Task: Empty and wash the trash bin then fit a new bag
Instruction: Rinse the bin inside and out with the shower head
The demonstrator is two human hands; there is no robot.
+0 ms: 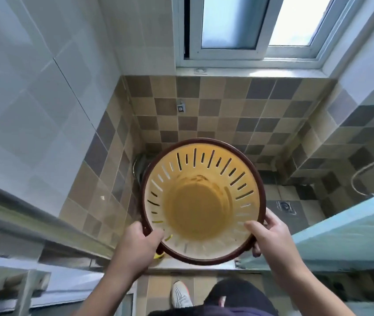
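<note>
A round trash bin [202,201] with a dark brown rim, cream slotted walls and a yellow-brown bottom is held up in front of me, its mouth facing the camera. No bag or trash shows inside it. My left hand [139,241] grips the rim at the lower left, thumb over the edge. My right hand [269,233] grips the rim at the lower right, thumb inside and fingers curled behind. A small yellow object [158,255] peeks out below the bin by my left hand; I cannot tell what it is.
I stand at a small bathroom with brown checkered tiles. A floor drain [286,206] lies to the right of the bin. A wall fitting [180,107] sits under the window [250,30]. A glass panel [345,236] stands at the right, a white shoe [181,294] below.
</note>
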